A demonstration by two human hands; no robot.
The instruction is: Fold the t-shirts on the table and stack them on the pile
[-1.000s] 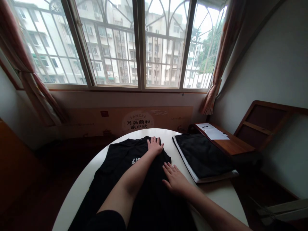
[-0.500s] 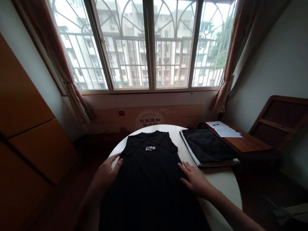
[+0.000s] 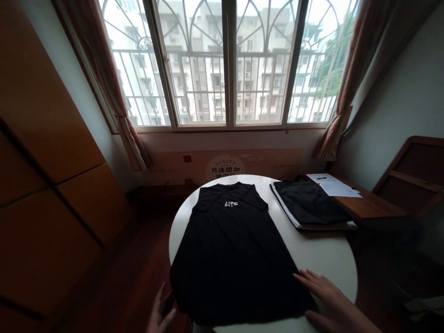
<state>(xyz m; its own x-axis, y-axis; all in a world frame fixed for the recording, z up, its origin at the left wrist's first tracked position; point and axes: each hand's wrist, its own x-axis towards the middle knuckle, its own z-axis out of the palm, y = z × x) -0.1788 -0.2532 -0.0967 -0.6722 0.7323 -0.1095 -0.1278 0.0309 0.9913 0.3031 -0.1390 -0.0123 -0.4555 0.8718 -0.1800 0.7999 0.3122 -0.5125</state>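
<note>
A black sleeveless shirt (image 3: 236, 259) lies spread flat on a round white table (image 3: 326, 259), its neckline toward the window and a small white print near the top. Its lower hem reaches the near edge of the table. My left hand (image 3: 161, 312) is at the shirt's lower left edge, beyond the table's rim, fingers apart and cut off by the frame. On the other side my right hand (image 3: 326, 296) rests along the lower right edge, fingers stretched out with the tips touching the cloth. Neither hand grips the fabric.
Folded dark clothes with a white layer (image 3: 312, 206) lie at the table's right. Beyond them stands a wooden chair (image 3: 378, 206) with papers (image 3: 336, 186) on its seat. An orange cabinet (image 3: 52, 185) is at the left, a barred window (image 3: 229, 69) ahead.
Both hands have slid down along the shirt's sides toward its hem, nearer to me. More of the shirt's lower part and the table's near edge now show.
</note>
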